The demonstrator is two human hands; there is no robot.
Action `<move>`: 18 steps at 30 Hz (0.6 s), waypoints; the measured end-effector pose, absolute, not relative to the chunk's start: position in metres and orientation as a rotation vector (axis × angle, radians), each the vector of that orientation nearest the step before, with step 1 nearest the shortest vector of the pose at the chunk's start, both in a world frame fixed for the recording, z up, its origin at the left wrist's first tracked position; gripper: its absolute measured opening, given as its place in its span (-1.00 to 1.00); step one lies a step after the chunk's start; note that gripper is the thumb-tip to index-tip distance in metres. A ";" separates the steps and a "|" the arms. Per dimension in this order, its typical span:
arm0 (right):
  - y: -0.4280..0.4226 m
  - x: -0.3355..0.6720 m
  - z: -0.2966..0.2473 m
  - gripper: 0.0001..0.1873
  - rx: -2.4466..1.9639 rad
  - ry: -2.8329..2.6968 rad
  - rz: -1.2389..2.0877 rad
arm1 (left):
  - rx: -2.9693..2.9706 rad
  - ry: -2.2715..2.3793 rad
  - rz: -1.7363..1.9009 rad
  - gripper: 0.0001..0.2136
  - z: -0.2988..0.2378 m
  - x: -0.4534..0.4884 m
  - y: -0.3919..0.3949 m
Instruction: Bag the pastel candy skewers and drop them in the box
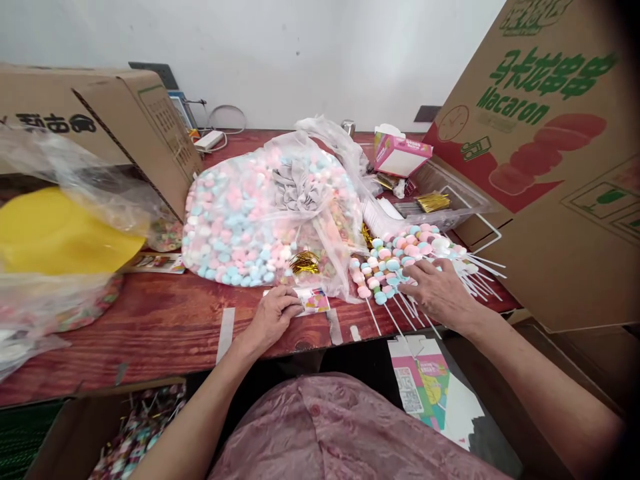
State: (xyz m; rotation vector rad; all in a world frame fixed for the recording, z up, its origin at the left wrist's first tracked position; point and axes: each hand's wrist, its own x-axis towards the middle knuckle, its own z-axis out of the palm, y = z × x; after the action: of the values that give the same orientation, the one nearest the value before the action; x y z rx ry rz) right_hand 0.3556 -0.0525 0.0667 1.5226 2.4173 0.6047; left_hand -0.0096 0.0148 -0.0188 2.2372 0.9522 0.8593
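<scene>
My left hand (276, 312) rests at the table's front edge, its fingers closed on the end of a small printed plastic wrapper (315, 301). My right hand (437, 290) lies over a pile of marshmallow skewers (393, 265), its fingers apart and its fingertips touching the pink, blue and white sweets. White sticks (483, 280) poke out of the pile toward me and to the right. Behind my left hand is a big clear bag of pastel marshmallows (235, 227), with a bunch of gold twist ties (305, 262) on its front.
A clear plastic bin (460, 193) holds more gold ties, with a pink box (403, 153) behind it. Large cartons flank the red table (175, 333), including a Macaron carton (545, 167). A yellow bowl-like thing (65, 230) lies left. Below is a carton of wrapped lollipops (137, 433).
</scene>
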 end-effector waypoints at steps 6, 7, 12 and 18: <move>-0.042 0.373 0.066 -0.71 1.601 2.734 0.573 | 2.232 0.975 0.876 -0.85 -0.026 -0.009 0.017; -0.039 0.378 0.064 -0.72 1.627 2.813 0.526 | 2.231 0.973 0.883 -0.85 -0.027 -0.008 0.018; -0.020 0.385 0.065 -0.79 1.870 2.821 0.026 | 2.230 0.987 0.928 -0.83 -0.033 -0.004 0.016; -0.024 0.368 0.099 -0.93 2.215 2.779 -0.325 | 2.232 0.956 0.944 -0.81 -0.034 -0.005 0.015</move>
State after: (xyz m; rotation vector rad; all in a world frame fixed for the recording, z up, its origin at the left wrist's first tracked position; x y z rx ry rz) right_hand 0.3676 -0.0238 0.0994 2.2149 2.7787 -0.3254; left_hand -0.0045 0.0151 -0.0343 2.2322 0.9556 0.9441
